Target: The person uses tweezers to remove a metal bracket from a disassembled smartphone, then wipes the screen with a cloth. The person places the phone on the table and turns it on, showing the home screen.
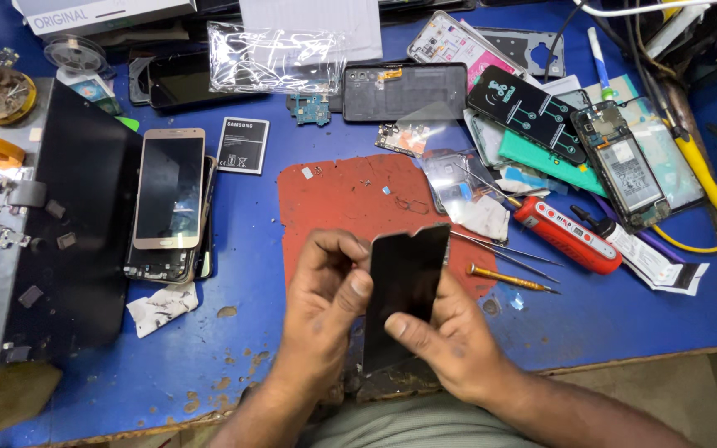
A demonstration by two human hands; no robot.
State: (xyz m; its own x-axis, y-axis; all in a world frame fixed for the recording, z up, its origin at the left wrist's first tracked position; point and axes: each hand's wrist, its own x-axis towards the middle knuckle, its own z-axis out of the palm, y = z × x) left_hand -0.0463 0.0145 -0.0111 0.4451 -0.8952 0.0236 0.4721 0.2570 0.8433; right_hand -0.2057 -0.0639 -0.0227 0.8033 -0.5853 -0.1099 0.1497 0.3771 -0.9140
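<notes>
Both hands hold a black phone screen panel (pixel 404 278) upright over the near edge of a red work mat (pixel 350 199). My left hand (pixel 325 307) grips its left edge, thumb pressed on the front. My right hand (pixel 450 340) supports it from below and behind, thumb on the lower front. The panel's lower end reaches down to the bench edge near my lap.
On the blue bench (pixel 242 282): a gold phone stacked on others (pixel 169 199), a loose battery (pixel 242 145), a red tool (pixel 566 235), an orange-handled screwdriver (pixel 508 280), tweezers (pixel 499 246), an opened phone (pixel 628 166), a black phone back (pixel 404 91), a yellow cable (pixel 707 191).
</notes>
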